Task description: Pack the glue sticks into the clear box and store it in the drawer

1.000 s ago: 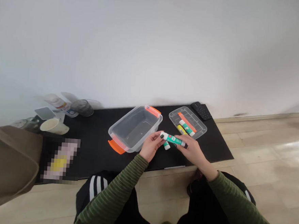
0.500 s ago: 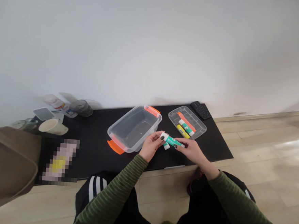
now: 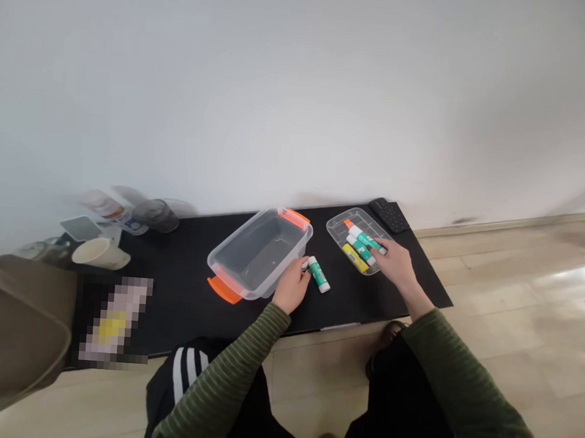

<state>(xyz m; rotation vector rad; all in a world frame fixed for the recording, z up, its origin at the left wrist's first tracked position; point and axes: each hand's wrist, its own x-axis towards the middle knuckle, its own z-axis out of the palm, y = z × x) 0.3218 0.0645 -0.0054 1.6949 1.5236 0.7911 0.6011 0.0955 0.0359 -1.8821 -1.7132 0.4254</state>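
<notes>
My right hand (image 3: 394,263) is closed on the end of a green-and-white glue stick (image 3: 366,239), over the clear plastic lid (image 3: 336,223). Beneath it on the lid lie another green-and-white glue stick (image 3: 360,249), a yellow stick (image 3: 355,258) and an orange strip (image 3: 348,223), mostly covered. My left hand (image 3: 292,287) has its fingers curled beside the clear box's right side. A small white bit shows at its fingertips; what it belongs to is hidden. Just right of those fingers a green-and-white glue stick (image 3: 318,275) lies on the black table.
The clear box (image 3: 251,243) with orange latches stands open on the black table (image 3: 182,291). A black keypad-like object (image 3: 390,216) sits at the back right. Leftward are a paper cup (image 3: 100,253), a dark cup (image 3: 155,215), a bottle and a brown bag (image 3: 18,333).
My right hand has moved right and away from me, carrying the glue stick from my left hand to over the lid. The other stick on the table is now uncovered.
</notes>
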